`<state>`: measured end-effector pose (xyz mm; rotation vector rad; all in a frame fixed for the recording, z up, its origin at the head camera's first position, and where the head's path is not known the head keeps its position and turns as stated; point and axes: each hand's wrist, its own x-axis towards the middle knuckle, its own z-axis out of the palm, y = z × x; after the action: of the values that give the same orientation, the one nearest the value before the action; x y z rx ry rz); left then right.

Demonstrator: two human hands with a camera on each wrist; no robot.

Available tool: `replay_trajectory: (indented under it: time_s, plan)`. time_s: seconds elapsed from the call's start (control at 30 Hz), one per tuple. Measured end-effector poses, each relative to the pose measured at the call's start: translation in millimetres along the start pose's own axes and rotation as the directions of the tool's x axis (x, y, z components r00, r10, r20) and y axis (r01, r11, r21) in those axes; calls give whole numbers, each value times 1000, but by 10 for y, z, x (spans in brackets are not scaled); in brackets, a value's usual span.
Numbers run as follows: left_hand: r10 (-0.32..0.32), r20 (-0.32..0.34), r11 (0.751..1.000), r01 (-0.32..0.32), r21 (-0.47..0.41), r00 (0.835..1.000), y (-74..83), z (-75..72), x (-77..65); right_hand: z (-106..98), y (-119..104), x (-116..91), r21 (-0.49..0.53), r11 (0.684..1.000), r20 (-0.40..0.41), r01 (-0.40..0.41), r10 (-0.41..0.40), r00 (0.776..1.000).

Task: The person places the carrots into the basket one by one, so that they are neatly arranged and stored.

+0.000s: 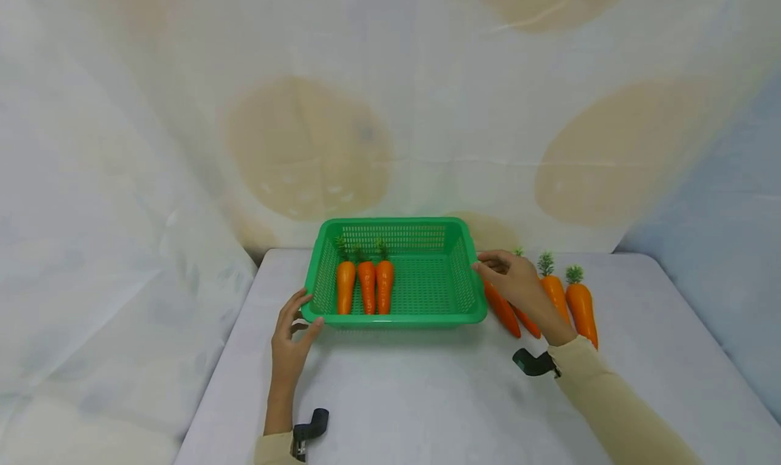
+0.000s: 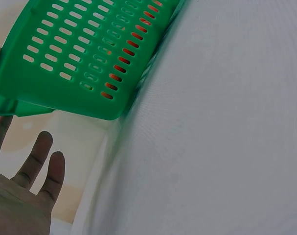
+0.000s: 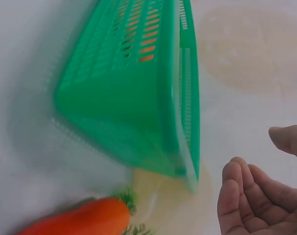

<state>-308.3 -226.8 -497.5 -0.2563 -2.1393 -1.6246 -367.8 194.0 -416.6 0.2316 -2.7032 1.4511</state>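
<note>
A green plastic basket (image 1: 421, 320) with slotted sides stands on the table, three orange carrots (image 1: 367, 285) with leafy tops lying side by side in its left part. My left hand (image 1: 291, 346) is at the basket's front left corner, thumb by the front rim and fingertips by the left rim. In the left wrist view its other fingers (image 2: 54, 178) extend loosely, apart from the basket. My right hand (image 1: 515, 282) is beside the right rim, fingers loosely bent; the right wrist view shows a gap between thumb and fingers (image 3: 231, 196), with nothing in it.
Several more carrots (image 1: 582, 309) lie on the table (image 1: 415, 397) to the right of the basket, partly behind my right hand and wrist. A pale patterned sheet (image 1: 451, 112) hangs behind the table.
</note>
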Motion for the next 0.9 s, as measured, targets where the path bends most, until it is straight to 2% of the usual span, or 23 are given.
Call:
replay_trajectory:
  time_s: [0.13, 0.43, 0.67, 0.77, 0.9]
  plan:
    - [-8, 2, 1000, 8, 1, 1000, -4, -6, 1, -109, 137, -63, -17, 1000, -24, 4, -5, 1000]
    - [-21, 4, 1000, 21, 3, 1000, -13, -2, -4, -339, 363, -203, -88, 995, -92, -50, 42, 995]
    - [-17, -3, 1000, 17, 12, 1000, -22, -25, -5, -525, 561, -282, -127, 981, -103, -146, 133, 986]
    - [-10, -5, 1000, 10, 11, 1000, -87, -22, 6, -594, 670, -315, -155, 973, -127, -169, 150, 981]
    - [-11, -7, 1000, 11, 12, 1000, -259, -17, 15, -675, 808, -382, -186, 966, -158, -179, 151, 976]
